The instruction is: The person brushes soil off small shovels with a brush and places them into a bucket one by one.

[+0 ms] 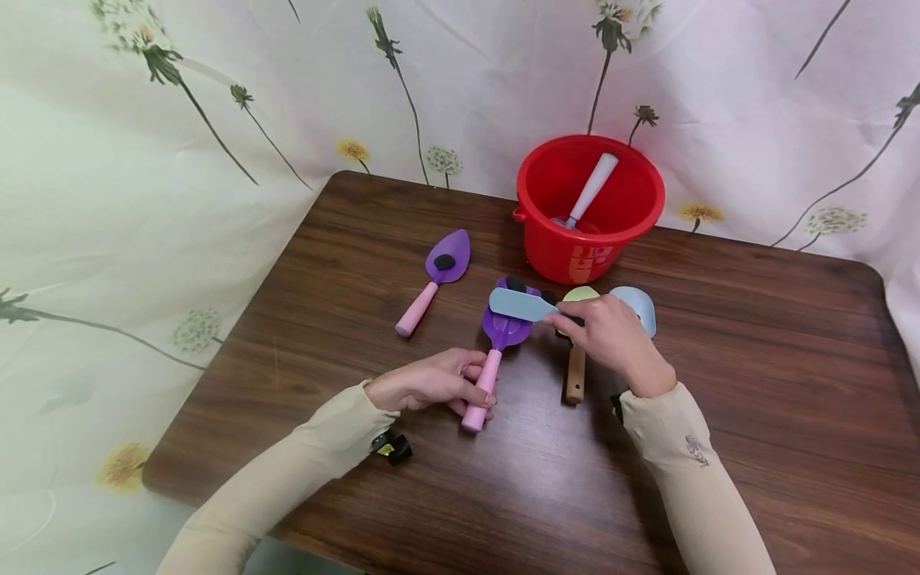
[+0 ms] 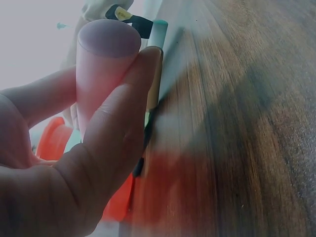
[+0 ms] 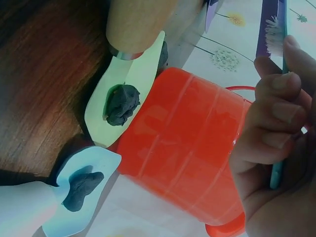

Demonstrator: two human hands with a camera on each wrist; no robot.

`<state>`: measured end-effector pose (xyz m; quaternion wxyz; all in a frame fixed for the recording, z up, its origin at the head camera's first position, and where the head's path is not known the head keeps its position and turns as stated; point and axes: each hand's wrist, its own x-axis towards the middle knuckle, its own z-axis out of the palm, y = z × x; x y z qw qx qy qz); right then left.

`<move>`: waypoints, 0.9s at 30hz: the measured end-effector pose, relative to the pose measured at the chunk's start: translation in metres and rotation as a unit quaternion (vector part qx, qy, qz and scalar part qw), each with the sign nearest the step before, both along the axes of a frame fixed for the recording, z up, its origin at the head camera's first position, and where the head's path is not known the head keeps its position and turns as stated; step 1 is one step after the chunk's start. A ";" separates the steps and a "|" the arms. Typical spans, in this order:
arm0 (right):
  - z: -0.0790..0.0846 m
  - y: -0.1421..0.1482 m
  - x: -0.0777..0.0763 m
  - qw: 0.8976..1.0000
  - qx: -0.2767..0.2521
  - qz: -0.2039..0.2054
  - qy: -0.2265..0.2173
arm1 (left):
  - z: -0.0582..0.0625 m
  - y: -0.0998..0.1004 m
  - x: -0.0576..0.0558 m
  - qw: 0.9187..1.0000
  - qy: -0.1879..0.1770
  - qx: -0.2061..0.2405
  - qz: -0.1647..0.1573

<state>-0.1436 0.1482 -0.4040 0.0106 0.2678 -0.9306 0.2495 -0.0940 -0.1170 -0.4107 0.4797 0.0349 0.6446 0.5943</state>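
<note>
My left hand (image 1: 449,383) grips the pink handle of a purple trowel (image 1: 506,329); the left wrist view shows thumb and fingers around that handle (image 2: 106,69). In my right hand (image 1: 611,335) is a light blue brush (image 1: 519,304), pinched by its handle, its flat back lying across the trowel blade in the head view. White bristles (image 3: 274,37) on the brush face the purple blade in the right wrist view. A dark lump (image 1: 515,283) shows at the blade's far end, and the brush hides part of the blade.
Another purple trowel (image 1: 451,254) with a dark lump lies to the left. Behind stands a red bucket (image 1: 568,259) holding a white-handled tool (image 1: 595,185). Under and beside my right hand lie a green scoop (image 3: 101,108) with a wooden handle and a light blue scoop (image 3: 86,217), each bearing dark clumps.
</note>
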 end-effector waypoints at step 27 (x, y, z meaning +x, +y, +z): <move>0.002 -0.008 -0.011 0.998 -0.003 -0.005 0.067 | 0.001 -0.007 0.003 1.000 0.017 0.010 0.021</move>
